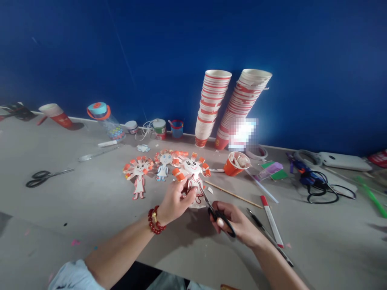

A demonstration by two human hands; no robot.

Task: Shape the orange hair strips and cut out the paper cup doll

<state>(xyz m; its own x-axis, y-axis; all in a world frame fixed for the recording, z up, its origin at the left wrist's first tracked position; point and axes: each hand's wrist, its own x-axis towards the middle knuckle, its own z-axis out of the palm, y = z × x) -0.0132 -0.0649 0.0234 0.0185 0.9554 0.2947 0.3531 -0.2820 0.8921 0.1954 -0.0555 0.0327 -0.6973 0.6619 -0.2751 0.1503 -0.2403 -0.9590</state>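
Between the fingers of my left hand (178,201) is a paper doll (195,181), drawn with a smiling face and a dress, its hair made of curled orange-and-white strips. Black-handled scissors (222,221) sit in my right hand (234,223), fingers in the loops. Their blades reach up to the doll's side, beside the dress; whether they are cutting into the paper I cannot tell. Just left of my left hand lie a second paper doll (139,179) and, behind it, a third paper doll (163,165) in a blue-outlined dress. A small white paper scrap (210,190) lies near the blades.
Two tall paper cup stacks (211,108) lean by the blue wall. An orange cup of scraps (237,164) stands right of the doll. A wooden stick (232,194), red marker (272,221) and black pen (269,235) lie rightward; other scissors (48,176) lie far left.
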